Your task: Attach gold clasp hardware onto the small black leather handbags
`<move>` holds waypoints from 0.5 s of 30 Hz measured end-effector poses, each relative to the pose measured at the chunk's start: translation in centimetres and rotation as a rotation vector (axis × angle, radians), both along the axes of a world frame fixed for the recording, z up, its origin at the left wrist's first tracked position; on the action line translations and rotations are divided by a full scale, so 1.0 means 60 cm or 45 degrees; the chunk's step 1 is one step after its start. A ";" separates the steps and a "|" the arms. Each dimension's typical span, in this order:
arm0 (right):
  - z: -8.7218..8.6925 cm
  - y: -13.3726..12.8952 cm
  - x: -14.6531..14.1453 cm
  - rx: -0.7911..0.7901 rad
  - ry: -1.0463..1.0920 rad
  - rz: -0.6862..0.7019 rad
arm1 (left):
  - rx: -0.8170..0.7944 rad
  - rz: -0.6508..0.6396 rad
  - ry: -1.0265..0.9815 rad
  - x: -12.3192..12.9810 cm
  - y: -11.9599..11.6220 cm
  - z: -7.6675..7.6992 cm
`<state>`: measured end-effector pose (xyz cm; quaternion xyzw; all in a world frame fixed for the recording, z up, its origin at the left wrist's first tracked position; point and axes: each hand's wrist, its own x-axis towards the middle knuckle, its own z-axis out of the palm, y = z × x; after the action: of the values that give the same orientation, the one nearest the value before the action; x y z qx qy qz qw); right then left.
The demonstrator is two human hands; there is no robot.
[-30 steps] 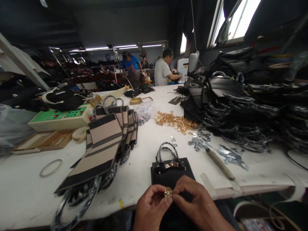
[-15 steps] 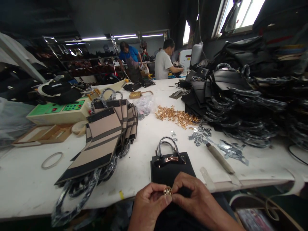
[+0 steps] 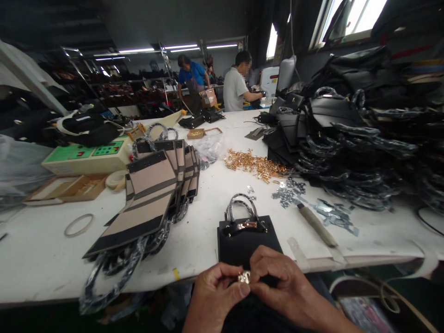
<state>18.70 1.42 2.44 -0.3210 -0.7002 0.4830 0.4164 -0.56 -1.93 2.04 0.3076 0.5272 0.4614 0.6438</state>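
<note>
Pinched between the thumb and fingers of my left hand (image 3: 219, 292) is a small shiny gold metal fitting (image 3: 244, 277). The fingertips of my right hand (image 3: 281, 282) close on the fitting's right side. Its exact kind is too small to make out. Just beyond my hands a black handbag panel (image 3: 248, 240) lies at the table edge, its lower part hidden by my hands. It carries a plastic-wrapped handle (image 3: 241, 203) and a strap with a gold plate (image 3: 247, 225).
Loose gold fittings (image 3: 256, 165) and silver metal plates (image 3: 289, 192) lie on the white table (image 3: 208, 231). A wrapped tool (image 3: 317, 225) rests at right. Stacked bag panels (image 3: 149, 199) stand left, a tall black bag pile (image 3: 347, 148) right. Two people work at the back.
The gold fitting has turned slightly between my fingers, and my right fingers have shifted a little. The camera view has moved slightly. A person in blue at the back has moved.
</note>
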 end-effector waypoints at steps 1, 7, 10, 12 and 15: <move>0.000 0.001 0.002 -0.004 0.012 0.010 | 0.017 -0.004 -0.008 0.001 0.000 0.001; -0.001 0.005 0.010 -0.126 0.043 -0.057 | 0.240 0.038 0.054 0.006 0.006 0.010; -0.004 0.009 0.014 -0.134 0.025 -0.039 | 0.309 0.013 0.107 0.005 0.008 0.014; -0.005 0.012 0.018 -0.096 0.022 -0.017 | 0.315 -0.010 0.136 0.003 0.008 0.014; -0.002 0.014 0.025 0.086 -0.042 0.029 | 0.289 -0.032 0.161 0.000 0.005 0.009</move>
<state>20.21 2.26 2.33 -0.3068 -0.7266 0.4584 0.4097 -0.54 -1.66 2.56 0.4136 0.5074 0.4896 0.5759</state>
